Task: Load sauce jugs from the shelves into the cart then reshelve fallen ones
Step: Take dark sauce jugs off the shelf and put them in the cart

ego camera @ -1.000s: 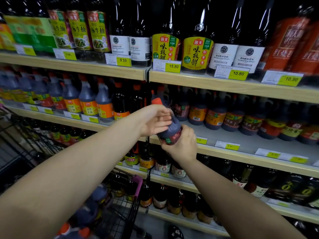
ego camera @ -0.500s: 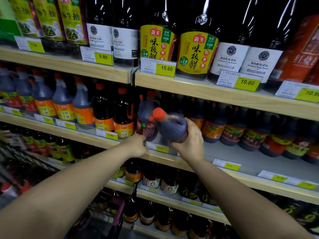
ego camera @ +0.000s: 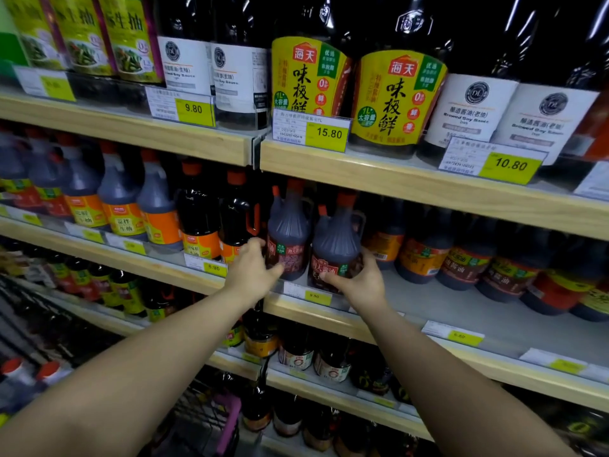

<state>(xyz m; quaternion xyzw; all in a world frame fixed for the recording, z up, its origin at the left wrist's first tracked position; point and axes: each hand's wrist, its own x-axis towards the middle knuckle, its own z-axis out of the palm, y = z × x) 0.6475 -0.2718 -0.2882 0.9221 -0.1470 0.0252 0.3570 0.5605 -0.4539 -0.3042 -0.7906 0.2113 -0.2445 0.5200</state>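
Two dark sauce jugs with orange caps and red labels stand upright side by side at the front of the middle shelf (ego camera: pixel 438 311). My left hand (ego camera: pixel 252 270) wraps the base of the left jug (ego camera: pixel 290 229). My right hand (ego camera: pixel 357 280) grips the lower part of the right jug (ego camera: pixel 337 235), thumb across its label. Both jugs rest on the shelf just behind a yellow price tag (ego camera: pixel 314 295). The cart (ego camera: pixel 211 420) shows only as dark wire and a purple handle at the bottom, between my forearms.
Rows of orange-labelled jugs (ego camera: pixel 158 212) fill the same shelf to the left; darker jugs (ego camera: pixel 461 258) stand further back on the right. Big soy bottles (ego camera: pixel 395 94) line the shelf above. Smaller bottles (ego camera: pixel 296 354) crowd the lower shelves. Two orange-capped jugs (ego camera: pixel 29 374) lie low at the left edge.
The jug that my right hand held tilted in the air now stands upright on the shelf next to the other jug. My left hand has moved onto the left jug's base.
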